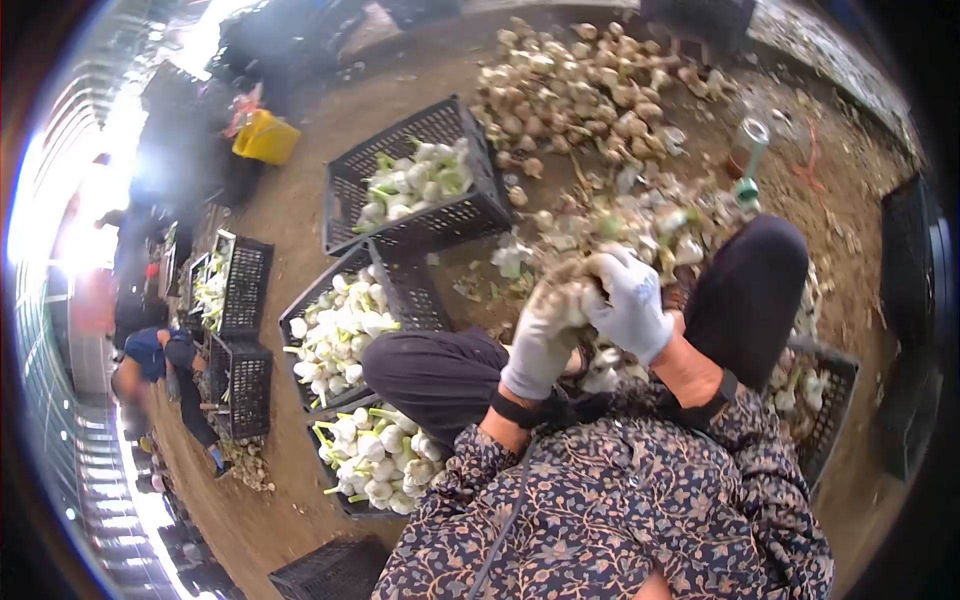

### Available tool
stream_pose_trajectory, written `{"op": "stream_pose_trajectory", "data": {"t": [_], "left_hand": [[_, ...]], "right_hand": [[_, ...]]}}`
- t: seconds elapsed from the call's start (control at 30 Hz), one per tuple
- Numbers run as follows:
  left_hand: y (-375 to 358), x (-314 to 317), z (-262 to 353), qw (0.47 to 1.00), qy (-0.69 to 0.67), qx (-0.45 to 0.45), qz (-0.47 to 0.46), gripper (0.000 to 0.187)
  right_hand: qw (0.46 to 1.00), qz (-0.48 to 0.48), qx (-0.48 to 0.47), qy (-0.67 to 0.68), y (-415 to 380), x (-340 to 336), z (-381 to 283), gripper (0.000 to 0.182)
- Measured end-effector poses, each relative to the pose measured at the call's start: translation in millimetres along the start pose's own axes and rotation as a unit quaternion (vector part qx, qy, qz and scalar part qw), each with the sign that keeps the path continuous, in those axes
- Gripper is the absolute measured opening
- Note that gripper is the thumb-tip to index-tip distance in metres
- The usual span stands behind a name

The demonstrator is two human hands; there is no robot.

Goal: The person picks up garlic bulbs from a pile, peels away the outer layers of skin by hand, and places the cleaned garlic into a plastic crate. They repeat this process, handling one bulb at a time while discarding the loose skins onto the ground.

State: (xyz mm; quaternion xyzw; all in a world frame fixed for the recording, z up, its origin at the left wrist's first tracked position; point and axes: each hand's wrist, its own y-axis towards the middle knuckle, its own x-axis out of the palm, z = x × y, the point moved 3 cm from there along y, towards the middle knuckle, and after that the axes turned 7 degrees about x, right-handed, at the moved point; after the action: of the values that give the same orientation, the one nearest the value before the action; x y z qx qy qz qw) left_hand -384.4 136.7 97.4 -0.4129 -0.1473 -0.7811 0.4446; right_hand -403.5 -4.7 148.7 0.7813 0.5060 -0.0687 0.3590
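I have a garlic bulb (pixel 568 290) up in front of me above my knees, both gloved hands on it: my left hand (pixel 540 345) wraps it from below, fingers clenched around it, and my right hand (pixel 630 305) closes over its top, fingers grasping the same bulb. To do this well, I judge I should keep the left grip steady and low and let the right do the pulling or trimming, working away from my palm. The cleaned bulbs lie in the black crates (pixel 345 330) to my left; the untrimmed pile (pixel 580 85) sits on the dirt floor ahead. The bulb is mostly hidden by my gloves, and whether I hold any tool I cannot tell.
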Motion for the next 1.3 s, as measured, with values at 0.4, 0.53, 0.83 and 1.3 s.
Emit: {"op": "stream_pose_trajectory", "data": {"t": [0.4, 0.53, 0.83, 1.3], "left_hand": [[8.9, -12.9, 7.2, 0.994, 0.042, 0.101, 0.015, 0.065], [12.3, -11.6, 4.9, 0.991, 0.083, 0.102, 0.002, 0.064], [17.7, -11.7, 15.9, 0.967, 0.207, 0.148, 0.015, 0.051], [179.2, -98.8, 105.4, 0.964, -0.056, 0.105, 0.237, 0.016]], "right_hand": [[0.779, -0.161, 0.349, 0.496, 1.2, 24.2, 5.2, 0.029], [0.837, -0.232, 0.316, 0.382, -2.9, 25.0, 22.7, 0.027], [0.795, -0.116, 0.416, 0.426, 11.3, 38.7, 25.6, 0.016], [0.982, -0.126, 0.113, -0.089, 162.5, -71.9, 32.9, 0.022]]}}
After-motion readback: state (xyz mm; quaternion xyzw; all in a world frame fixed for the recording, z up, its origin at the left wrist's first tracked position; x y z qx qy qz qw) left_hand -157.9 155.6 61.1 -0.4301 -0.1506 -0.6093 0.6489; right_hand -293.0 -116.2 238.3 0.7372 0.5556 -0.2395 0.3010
